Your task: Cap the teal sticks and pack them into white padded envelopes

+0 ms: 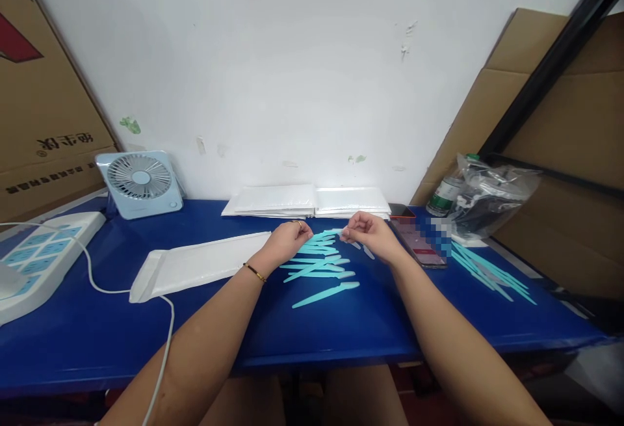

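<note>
Over the far side of a pile of teal eyebrow razors (316, 262) with pale blade covers, both my hands are close together. My right hand (368, 234) pinches the pale end of one razor between thumb and fingertips. The fingers of my left hand (288, 242) are closed at the teal end of the same razor; their exact grip is partly hidden. Nearest me, a single razor (324, 294) lies apart from the pile. Small pale pieces (368, 252) lie beside my right hand. A white padded mailer (199, 266) rests flat left of my left wrist.
Stacked white mailers (277, 199) lie against the wall. A blue fan (141, 182) and a white power strip (53, 260) with a cable occupy the left. To the right are a phone (422, 244), more teal razors (492, 273), a bottle (444, 195) and a clear plastic bag (497, 198).
</note>
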{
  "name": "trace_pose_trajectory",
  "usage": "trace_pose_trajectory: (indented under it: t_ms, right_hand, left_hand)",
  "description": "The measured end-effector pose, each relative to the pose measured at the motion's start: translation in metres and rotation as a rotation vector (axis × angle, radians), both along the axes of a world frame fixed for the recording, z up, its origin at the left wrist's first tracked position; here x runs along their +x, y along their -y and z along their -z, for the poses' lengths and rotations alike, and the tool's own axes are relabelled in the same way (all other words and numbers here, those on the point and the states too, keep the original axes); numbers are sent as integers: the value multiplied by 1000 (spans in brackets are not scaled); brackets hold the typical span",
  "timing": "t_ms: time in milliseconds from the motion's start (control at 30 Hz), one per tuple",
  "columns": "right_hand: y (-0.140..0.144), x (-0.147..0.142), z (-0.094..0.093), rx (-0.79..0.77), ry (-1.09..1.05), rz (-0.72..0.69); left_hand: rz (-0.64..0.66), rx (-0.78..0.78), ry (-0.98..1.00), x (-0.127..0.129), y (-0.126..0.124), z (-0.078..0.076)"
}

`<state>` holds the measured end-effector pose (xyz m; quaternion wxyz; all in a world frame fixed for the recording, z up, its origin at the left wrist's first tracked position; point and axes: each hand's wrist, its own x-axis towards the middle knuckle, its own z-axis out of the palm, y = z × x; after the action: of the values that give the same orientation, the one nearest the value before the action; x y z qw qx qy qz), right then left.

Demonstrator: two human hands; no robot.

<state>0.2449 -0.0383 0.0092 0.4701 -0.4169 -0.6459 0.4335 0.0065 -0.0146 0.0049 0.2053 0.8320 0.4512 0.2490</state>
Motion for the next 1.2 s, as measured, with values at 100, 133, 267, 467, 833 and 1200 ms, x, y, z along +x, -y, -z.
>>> trace_pose_trajectory:
  t_ms: [100,133,267,467,833,1200]
  right_hand:
    - [0,-4,2,-34,68,-92]
    - [0,-3,2,-51,102,-113]
    - [2,15,-8,-5,384,50]
    - [3,41,-14,-194,1034,224]
    - [-1,24,0,-98,995,-11]
    - [-5,29,9,-147,840,-48]
  left_hand:
    - [45,-15,-18,2,4,-2]
    - [62,-28,-29,3,6,-2]
    - [98,-22,-132,3,8,-2]
    - [68,165,-379,0,3,2]
    - [112,212,-433,1,-1,3]
    - [144,243,-418,1,0,2]
